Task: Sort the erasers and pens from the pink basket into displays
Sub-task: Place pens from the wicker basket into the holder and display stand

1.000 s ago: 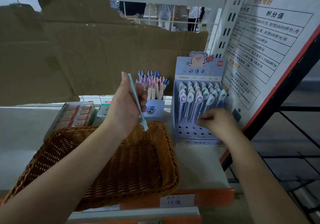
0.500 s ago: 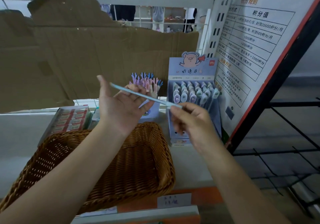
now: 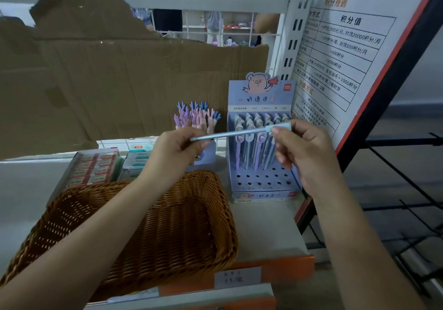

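I pinch the pale-blue pen (image 3: 239,133) from both ends, left hand (image 3: 177,151) on its thin end and right hand (image 3: 304,151) on its thick end, level above the basket's (image 3: 187,225) far rim. Beyond stands the pen display (image 3: 261,180), at the shelf's (image 3: 263,233) far right corner. This is the pen-sorting step; next I'd tip it upright into a free hole. Half a second ago my left palm lay open.

There were one brown woven wicker basket (image 3: 187,233), one slim pale blue pen (image 3: 239,133), two cardboard pen displays (image 3: 261,98), two open boxes of erasers (image 3: 93,168) and two hands (image 3: 309,156).
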